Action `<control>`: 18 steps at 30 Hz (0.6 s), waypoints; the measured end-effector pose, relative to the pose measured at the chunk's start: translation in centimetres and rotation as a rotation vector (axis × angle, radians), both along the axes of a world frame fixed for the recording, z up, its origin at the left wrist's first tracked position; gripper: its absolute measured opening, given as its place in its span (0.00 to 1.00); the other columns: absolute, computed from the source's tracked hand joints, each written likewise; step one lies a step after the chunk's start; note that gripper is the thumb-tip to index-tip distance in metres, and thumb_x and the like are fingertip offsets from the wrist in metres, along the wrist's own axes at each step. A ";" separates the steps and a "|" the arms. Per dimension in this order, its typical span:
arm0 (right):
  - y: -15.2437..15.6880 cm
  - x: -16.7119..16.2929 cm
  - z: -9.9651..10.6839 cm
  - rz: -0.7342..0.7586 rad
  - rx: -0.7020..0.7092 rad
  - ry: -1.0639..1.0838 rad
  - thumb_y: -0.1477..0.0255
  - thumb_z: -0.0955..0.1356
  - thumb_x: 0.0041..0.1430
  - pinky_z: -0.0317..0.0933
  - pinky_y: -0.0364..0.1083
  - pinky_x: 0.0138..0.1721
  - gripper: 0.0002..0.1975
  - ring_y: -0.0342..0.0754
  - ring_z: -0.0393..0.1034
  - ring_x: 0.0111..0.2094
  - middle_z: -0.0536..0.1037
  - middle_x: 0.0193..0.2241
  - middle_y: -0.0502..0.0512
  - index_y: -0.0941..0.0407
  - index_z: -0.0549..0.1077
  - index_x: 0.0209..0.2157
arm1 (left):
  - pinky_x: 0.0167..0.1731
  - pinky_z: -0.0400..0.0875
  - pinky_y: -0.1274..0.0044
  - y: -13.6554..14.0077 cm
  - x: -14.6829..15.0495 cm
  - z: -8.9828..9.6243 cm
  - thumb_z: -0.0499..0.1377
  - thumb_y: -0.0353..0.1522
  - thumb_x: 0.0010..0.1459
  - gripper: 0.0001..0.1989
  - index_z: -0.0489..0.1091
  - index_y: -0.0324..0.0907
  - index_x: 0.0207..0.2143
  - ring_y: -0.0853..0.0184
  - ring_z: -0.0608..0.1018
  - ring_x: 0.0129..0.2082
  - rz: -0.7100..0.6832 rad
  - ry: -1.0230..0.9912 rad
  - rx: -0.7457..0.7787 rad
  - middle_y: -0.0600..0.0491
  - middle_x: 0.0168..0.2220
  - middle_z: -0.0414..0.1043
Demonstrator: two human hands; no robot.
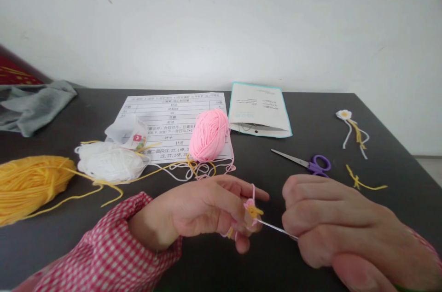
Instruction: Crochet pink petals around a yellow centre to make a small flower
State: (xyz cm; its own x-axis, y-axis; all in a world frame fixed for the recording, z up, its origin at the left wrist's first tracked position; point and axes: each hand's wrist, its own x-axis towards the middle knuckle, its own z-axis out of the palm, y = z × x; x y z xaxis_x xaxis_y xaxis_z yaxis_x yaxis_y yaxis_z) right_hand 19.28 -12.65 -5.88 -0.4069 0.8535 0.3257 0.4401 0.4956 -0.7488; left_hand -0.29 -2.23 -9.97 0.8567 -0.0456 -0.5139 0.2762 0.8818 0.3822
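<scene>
Between the thumb and fingers of my left hand [210, 204] is a small crochet piece [253, 211] with a yellow centre and pink edge. Pink yarn [253, 190] loops over that hand's raised index finger. My right hand [345, 227] is closed around a thin metal crochet hook [278, 227], whose shaft reaches left to the piece. The hook's handle is mostly hidden in my fist. Behind my left hand lies a pink yarn ball [210, 135], with loose pink, white and yellow strands in front of it.
Purple-handled scissors [311, 163] lie beyond my right hand. At right are a finished white flower [344, 114] and a yellow yarn scrap [359, 183]. White yarn [110, 160], yellow yarn [37, 183], a printed sheet [148, 108], a packet [258, 108] and grey cloth [34, 103] also lie on the table.
</scene>
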 end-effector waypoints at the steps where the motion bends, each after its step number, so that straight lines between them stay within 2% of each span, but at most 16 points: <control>1: -0.1 0.0 0.0 -0.004 -0.001 0.010 0.62 0.54 0.75 0.67 0.52 0.34 0.23 0.49 0.74 0.27 0.78 0.23 0.54 0.52 0.67 0.27 | 0.26 0.69 0.78 0.0 0.0 0.0 0.69 0.24 0.42 0.21 0.75 0.38 0.42 0.73 0.73 0.22 -0.002 0.002 0.002 0.57 0.27 0.75; 5: 0.3 -0.9 -0.9 -0.086 -0.043 0.303 0.65 0.55 0.75 0.64 0.48 0.30 0.24 0.44 0.68 0.22 0.71 0.18 0.50 0.53 0.64 0.23 | 0.26 0.68 0.78 -0.1 0.1 0.3 0.69 0.25 0.41 0.23 0.74 0.39 0.44 0.72 0.73 0.25 -0.030 -0.001 0.029 0.58 0.27 0.73; 8: 1.0 -1.7 -1.7 -0.156 -0.173 0.501 0.63 0.58 0.74 0.61 0.44 0.26 0.28 0.41 0.66 0.21 0.69 0.16 0.49 0.56 0.65 0.18 | 0.26 0.67 0.79 0.0 0.1 0.5 0.69 0.26 0.42 0.23 0.75 0.39 0.44 0.72 0.71 0.26 -0.069 -0.023 0.059 0.58 0.27 0.71; 12: 1.5 -2.2 -2.3 -0.255 -0.358 0.693 0.62 0.59 0.73 0.58 0.43 0.23 0.32 0.41 0.62 0.17 0.66 0.13 0.48 0.56 0.65 0.14 | 0.26 0.64 0.80 0.1 0.1 0.5 0.68 0.28 0.44 0.17 0.77 0.39 0.40 0.73 0.69 0.25 -0.080 -0.052 0.140 0.59 0.27 0.67; 14: 1.4 -2.1 -2.1 -0.260 -0.357 0.686 0.62 0.59 0.73 0.57 0.43 0.22 0.32 0.42 0.62 0.17 0.65 0.12 0.48 0.56 0.65 0.14 | 0.26 0.66 0.79 0.0 0.1 0.5 0.68 0.29 0.44 0.16 0.76 0.38 0.39 0.74 0.69 0.24 -0.075 -0.050 0.143 0.58 0.27 0.67; 16: 1.1 -1.7 -1.6 -0.212 -0.242 0.565 0.63 0.58 0.74 0.59 0.44 0.24 0.30 0.43 0.64 0.18 0.67 0.14 0.49 0.55 0.65 0.15 | 0.27 0.68 0.79 -0.1 0.0 0.4 0.68 0.28 0.44 0.17 0.76 0.38 0.40 0.74 0.69 0.23 -0.050 -0.044 0.102 0.58 0.26 0.69; 18: 0.8 -1.1 -0.8 -0.112 -0.100 0.353 0.65 0.56 0.74 0.64 0.47 0.28 0.28 0.45 0.67 0.21 0.71 0.17 0.51 0.54 0.67 0.19 | 0.26 0.69 0.79 -0.1 0.0 0.3 0.68 0.27 0.43 0.20 0.75 0.39 0.42 0.73 0.70 0.23 -0.022 -0.033 0.044 0.56 0.26 0.71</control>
